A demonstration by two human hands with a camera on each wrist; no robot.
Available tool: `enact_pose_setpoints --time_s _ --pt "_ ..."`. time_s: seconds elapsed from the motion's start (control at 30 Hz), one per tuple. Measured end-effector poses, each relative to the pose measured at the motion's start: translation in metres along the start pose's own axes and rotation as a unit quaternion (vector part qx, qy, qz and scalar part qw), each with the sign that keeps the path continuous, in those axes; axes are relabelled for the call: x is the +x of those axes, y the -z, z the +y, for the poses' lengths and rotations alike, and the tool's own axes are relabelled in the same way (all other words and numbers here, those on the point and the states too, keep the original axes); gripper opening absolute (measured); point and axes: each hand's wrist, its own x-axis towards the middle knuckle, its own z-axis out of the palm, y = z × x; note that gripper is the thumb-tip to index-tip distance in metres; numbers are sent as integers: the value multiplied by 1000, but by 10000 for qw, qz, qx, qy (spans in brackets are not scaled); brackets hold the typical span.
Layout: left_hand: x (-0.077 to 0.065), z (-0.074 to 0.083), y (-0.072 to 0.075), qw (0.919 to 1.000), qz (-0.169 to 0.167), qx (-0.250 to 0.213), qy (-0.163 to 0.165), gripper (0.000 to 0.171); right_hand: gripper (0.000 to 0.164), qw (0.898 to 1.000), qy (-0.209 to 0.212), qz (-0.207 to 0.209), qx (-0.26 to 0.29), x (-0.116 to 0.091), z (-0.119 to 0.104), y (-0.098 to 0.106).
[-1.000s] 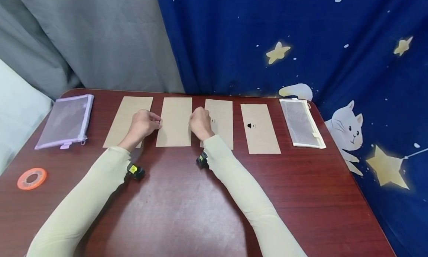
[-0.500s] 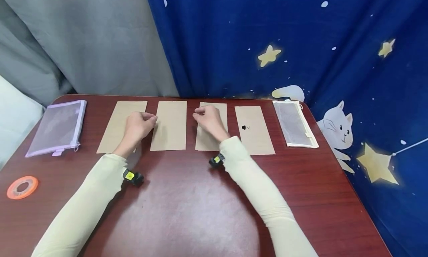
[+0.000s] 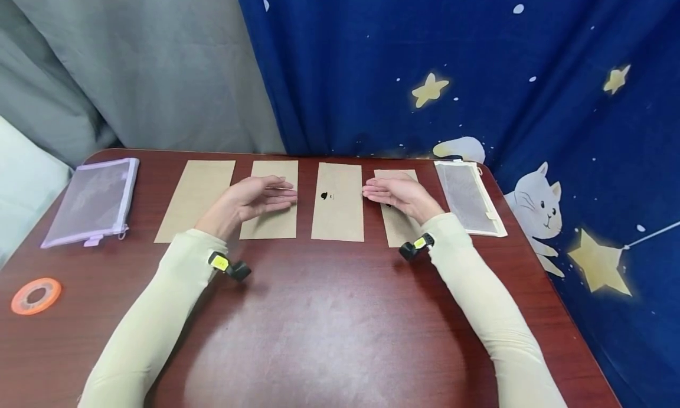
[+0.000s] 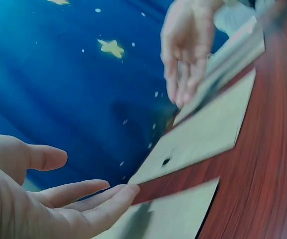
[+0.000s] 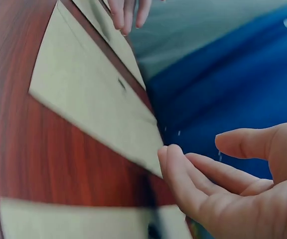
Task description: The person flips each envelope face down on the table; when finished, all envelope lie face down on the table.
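Both hands hover palm-inward over a row of flat kraft-paper pieces and hold nothing. My left hand (image 3: pixel 265 196) has straight fingers above the second sheet (image 3: pixel 268 228); its thumb stands apart from the fingers in the left wrist view. Over the rightmost sheet (image 3: pixel 401 228) is my right hand (image 3: pixel 401 194), fingers extended, thumb apart in the right wrist view. Between the hands lies the third kraft sheet (image 3: pixel 340 216), with a small black hat-like print on its left side. The leftmost sheet (image 3: pixel 193 198) lies beside my left wrist, plain on top.
A lilac mesh zip pouch (image 3: pixel 92 201) lies at the table's back left, with an orange tape roll (image 3: pixel 35 296) nearer the front. A white-edged mesh zip pouch (image 3: pixel 467 198) lies at the back right. Curtains hang behind the table edge.
My right hand has moved right, from the third sheet to over the rightmost one. My left hand has shifted right over the second sheet. The fingers of both hands have straightened.
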Motion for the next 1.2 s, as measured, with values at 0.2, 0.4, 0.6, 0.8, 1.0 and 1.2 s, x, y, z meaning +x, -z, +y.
enact_pose_setpoints --time_s 0.2,0.4,0.6,0.8,1.0,1.2 --pt "20 -5 -17 9976 -273 -547 316 56 47 9919 -613 -427 1026 -4 3 28" --pt "25 -4 -24 9965 -77 -699 454 59 51 9828 -876 -725 1457 4 5 31" --pt "29 0 -34 9980 133 -386 472 60 53 9799 -1054 -782 1502 8 7 28" --pt "35 2 -42 9978 91 -291 589 60 52 9876 -959 -557 1111 4 7 25" --pt "34 4 -43 9982 206 -266 498 56 51 9899 -933 -395 993 0 5 15" --pt "30 2 -42 9992 134 -14 381 49 47 9985 -509 -129 169 -3 11 -2"
